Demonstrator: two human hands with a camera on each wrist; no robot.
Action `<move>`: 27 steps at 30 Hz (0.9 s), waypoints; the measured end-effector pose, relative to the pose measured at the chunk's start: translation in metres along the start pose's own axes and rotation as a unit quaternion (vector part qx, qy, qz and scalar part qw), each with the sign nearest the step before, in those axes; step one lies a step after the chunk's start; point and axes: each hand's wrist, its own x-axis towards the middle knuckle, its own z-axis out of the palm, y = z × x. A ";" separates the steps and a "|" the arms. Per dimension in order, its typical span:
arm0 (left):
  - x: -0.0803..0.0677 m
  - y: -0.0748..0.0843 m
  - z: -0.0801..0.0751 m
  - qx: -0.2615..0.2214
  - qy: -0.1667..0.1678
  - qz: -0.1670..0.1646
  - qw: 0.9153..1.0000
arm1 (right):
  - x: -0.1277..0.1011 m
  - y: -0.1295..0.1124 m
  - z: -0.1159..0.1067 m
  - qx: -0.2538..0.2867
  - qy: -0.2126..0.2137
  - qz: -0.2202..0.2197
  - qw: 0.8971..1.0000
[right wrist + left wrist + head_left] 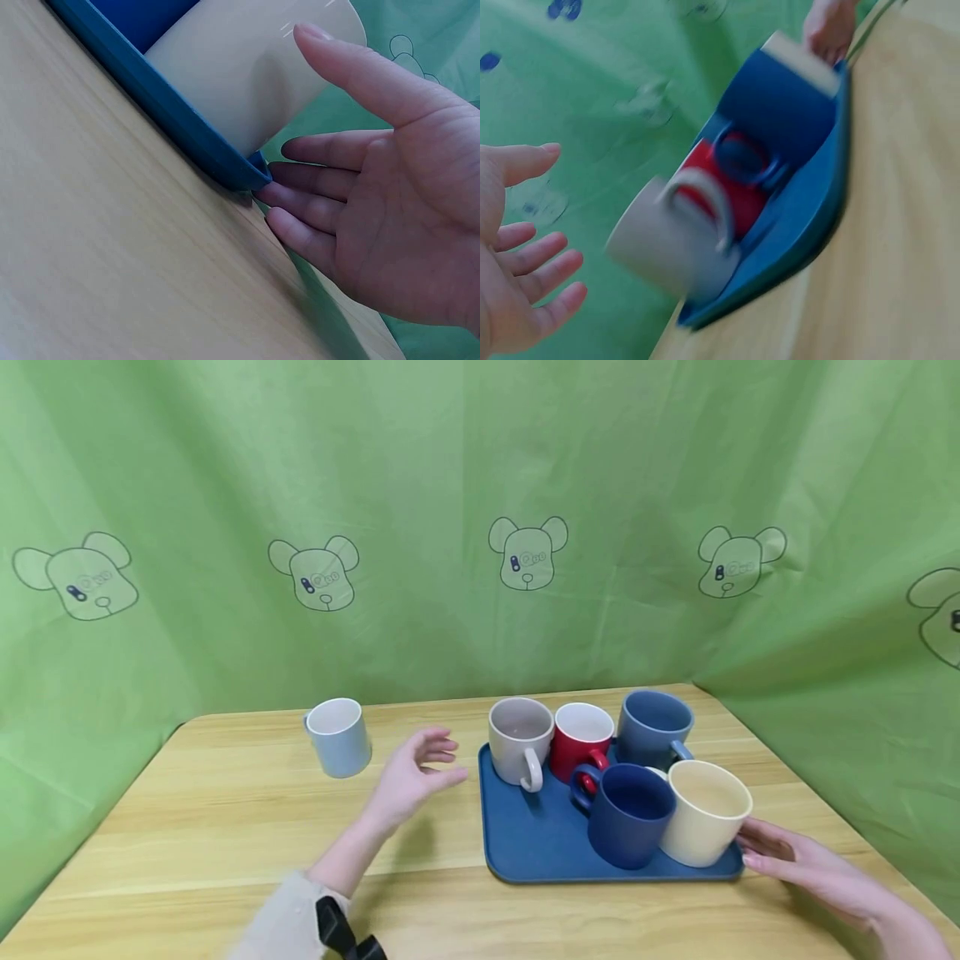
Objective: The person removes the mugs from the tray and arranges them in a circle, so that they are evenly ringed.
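Observation:
A blue tray (540, 847) lies on the wooden table with several mugs on it. The grey mug (515, 752) and red mug (573, 750) stand at its back left, a slate-blue mug (651, 735) at its back right. In front are a navy mug (628, 827) and a cream mug (705, 827). My left hand (416, 777) hovers left of the tray, fingers spread and holding nothing. The right hand (817, 868) is at the tray's right end; in the right wrist view its extended fingers (307, 199) are right at the tray's corner, beside the cream mug.
A light blue mug (345, 747) stands alone at the back left of the table (225, 802), beyond my left hand. Green curtains (420, 635) printed with bear heads hang behind the table and along its sides.

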 end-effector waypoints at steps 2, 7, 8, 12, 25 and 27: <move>-0.002 0.000 0.014 -0.009 -0.029 0.002 1.000 | -0.001 0.000 0.000 0.000 0.002 -0.001 1.000; -0.008 0.005 0.046 -0.030 -0.112 -0.001 0.993 | -0.002 -0.001 0.003 -0.011 0.014 -0.004 1.000; -0.008 0.006 0.052 -0.031 -0.124 -0.002 0.992 | -0.002 -0.001 0.003 -0.015 0.016 -0.003 1.000; -0.008 0.006 0.077 -0.020 -0.150 -0.012 0.988 | -0.001 -0.002 0.003 -0.012 0.018 0.000 1.000; -0.001 -0.005 0.140 0.001 -0.167 -0.067 0.984 | -0.001 -0.005 0.003 -0.007 0.020 0.017 1.000; 0.002 -0.007 0.149 0.003 -0.159 -0.066 0.985 | -0.002 -0.004 0.003 -0.007 0.022 0.021 1.000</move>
